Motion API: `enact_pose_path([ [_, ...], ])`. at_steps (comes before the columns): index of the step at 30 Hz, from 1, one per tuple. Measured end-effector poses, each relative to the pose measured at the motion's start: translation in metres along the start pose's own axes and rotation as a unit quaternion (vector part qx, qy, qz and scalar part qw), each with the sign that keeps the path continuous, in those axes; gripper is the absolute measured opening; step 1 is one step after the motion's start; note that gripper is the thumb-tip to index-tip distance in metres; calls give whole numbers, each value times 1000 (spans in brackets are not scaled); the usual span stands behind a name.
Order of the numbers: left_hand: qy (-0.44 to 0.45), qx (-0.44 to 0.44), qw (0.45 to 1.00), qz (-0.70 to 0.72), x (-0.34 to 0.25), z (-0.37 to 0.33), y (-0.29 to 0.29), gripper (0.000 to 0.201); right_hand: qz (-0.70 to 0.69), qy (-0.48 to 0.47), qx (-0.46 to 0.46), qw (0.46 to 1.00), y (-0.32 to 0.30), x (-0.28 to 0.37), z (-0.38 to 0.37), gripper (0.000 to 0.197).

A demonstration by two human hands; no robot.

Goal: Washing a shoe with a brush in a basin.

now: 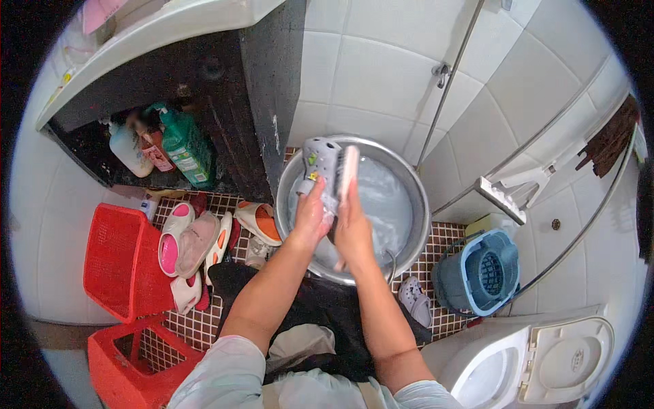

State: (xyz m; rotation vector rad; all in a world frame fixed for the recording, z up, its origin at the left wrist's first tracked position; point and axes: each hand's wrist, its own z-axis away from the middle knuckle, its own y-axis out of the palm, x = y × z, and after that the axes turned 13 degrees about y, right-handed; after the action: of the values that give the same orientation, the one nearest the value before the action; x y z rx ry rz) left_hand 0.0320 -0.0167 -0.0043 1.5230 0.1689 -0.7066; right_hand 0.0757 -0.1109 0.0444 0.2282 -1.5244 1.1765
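Grey clog and pale brush are gripped by the fingers of left hand and right hand, respectively, above a metal basin of cloudy water.

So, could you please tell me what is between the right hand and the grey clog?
In the head view, a brush is between them: the right hand grips it, and its dark bristles face the grey clog.
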Motion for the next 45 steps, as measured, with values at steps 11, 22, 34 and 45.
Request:
enact_pose_path([
  [11,63,14,995,-78,-12,-6,-13,34,53,-6,-9,999,14,-3,11,49],
  [22,67,25,994,-86,-24,1,-1,31,94,-3,-9,995,8,4,5,51],
  [34,81,44,995,-38,-30,-8,0,35,-38,-2,-11,999,-2,8,24,49],
  [45,102,33,985,-133,-15,4,3,31,65,24,-67,995,-4,6,-5,53],
])
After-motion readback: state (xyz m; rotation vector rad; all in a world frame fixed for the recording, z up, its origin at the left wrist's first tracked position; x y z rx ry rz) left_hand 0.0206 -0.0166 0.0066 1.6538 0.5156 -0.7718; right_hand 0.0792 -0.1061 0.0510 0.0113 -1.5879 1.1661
